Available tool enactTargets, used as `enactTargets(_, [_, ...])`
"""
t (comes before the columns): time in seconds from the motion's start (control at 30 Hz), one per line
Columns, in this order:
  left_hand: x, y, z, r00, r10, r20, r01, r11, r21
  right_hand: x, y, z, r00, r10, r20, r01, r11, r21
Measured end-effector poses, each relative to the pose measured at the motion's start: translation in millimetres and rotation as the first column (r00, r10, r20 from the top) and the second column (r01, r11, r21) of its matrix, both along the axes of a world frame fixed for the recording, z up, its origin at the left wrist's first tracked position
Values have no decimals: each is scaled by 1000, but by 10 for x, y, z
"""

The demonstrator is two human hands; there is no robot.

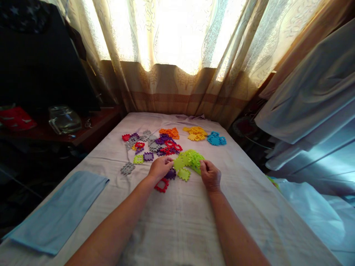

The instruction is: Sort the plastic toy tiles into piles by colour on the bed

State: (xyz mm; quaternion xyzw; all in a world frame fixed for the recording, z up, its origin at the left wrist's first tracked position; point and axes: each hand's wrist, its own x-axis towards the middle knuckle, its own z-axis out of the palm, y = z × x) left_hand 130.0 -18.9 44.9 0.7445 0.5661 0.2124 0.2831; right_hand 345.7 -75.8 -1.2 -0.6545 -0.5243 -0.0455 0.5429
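Near the middle of the cloth-covered table, my left hand pinches the left edge of a flat lime-green toothed piece. My right hand is closed at the right side of a curved group of lime-green pieces; its fingertips hide whatever they grip. A loose lime-green piece lies just in front, between my hands. Beside my left hand are a dark purple piece, partly covered, and a red square frame. A purple square and a green square frame lie farther left.
Orange, yellow and blue piles lie toward the back. Mixed grey, red and purple pieces are behind my hands. A folded blue cloth rests at left; a glass jar stands on the side desk.
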Motion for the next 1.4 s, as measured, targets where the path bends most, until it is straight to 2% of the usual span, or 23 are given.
enactTargets(0.13, [231, -57, -21, 998, -30, -57, 34, 997, 66, 25, 4, 6, 999, -15, -47, 14, 1000, -10])
enactTargets(0.23, [187, -59, -19, 991, -26, -133, 46, 988, 151, 27, 4, 16, 998, -27, -58, 26, 1000, -16])
enactTargets(0.3, [36, -31, -8, 981, -4, -193, 40, 983, 180, 22, 5, 17, 998, -24, -56, 23, 999, -24])
enactTargets(0.4, [-336, 49, 33, 953, 62, -298, -1, 979, 202, 7, 5, 5, 999, -8, -37, 6, 999, -33])
enactTargets(0.57, [-976, 198, 139, 861, 188, -472, -87, 970, 227, -47, 0, -16, 999, 39, 19, -38, 998, -47])
enactTargets(0.7, [-1159, 283, 176, 805, 171, -568, -75, 979, 188, -98, -6, -26, 997, 63, 34, -61, 997, -55])
enactTargets(0.97, [-1105, 324, 266, 752, 117, -649, -12, 986, 165, -58, -12, -44, 999, 51, 18, -50, 997, -66])
enactTargets(1.13, [-1115, 236, 399, 767, 191, -613, -44, 968, 247, -32, -3, -15, 1000, 27, 7, -26, 998, -53])
enactTargets(1.2, [-1050, 190, 432, 847, 214, -486, -76, 955, 288, -39, -6, 5, 1000, 15, 4, -14, 999, -46])
enactTargets(1.27, [-902, 152, 425, 947, 180, -267, -100, 953, 287, -50, -11, 23, 1000, 8, -5, -8, 999, -41])
enactTargets(1.3, [-794, 140, 402, 973, 145, -178, -94, 959, 269, -55, -14, 28, 1000, 7, -11, -8, 999, -40])
enactTargets(1.4, [-358, 140, 271, 997, 43, -71, -27, 978, 207, -62, -17, 24, 1000, 0, -26, -2, 999, -40])
